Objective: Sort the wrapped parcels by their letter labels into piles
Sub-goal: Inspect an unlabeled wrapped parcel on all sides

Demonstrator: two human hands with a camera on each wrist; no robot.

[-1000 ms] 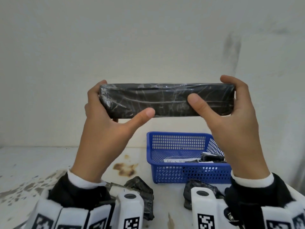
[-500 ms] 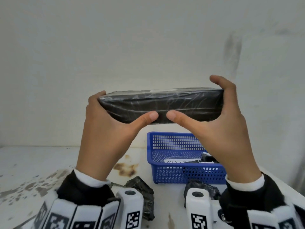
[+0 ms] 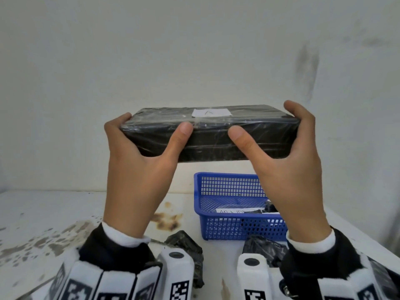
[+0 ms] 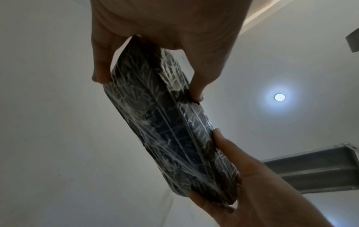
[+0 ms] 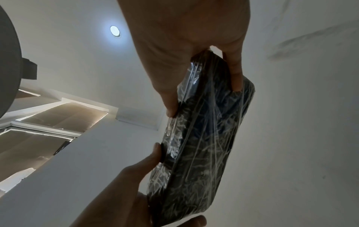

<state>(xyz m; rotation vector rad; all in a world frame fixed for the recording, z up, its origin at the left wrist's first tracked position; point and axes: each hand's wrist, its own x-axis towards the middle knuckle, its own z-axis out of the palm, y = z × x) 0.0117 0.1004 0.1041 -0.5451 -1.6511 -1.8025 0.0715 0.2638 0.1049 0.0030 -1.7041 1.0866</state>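
Note:
A long black parcel point(image 3: 212, 137) wrapped in clear film is held up level in front of the wall, above the table. Its top face carries a white label point(image 3: 211, 112) with a faint mark that I cannot read. My left hand point(image 3: 134, 152) grips the left end, thumb on the near side and fingers behind. My right hand point(image 3: 287, 161) grips the right end the same way. In the left wrist view the parcel point(image 4: 170, 122) runs between both hands. The right wrist view shows the parcel point(image 5: 202, 145) from below.
A blue mesh basket point(image 3: 229, 213) stands on the stained white table point(image 3: 43, 213), holding a paper slip and a small dark item. Two more black wrapped parcels point(image 3: 186, 245) point(image 3: 262, 250) lie near my wrists. The table's edge runs along the right.
The parcel has tipped so its labelled top face now shows, and it sits a little lower. My right thumb has slid left along the near side.

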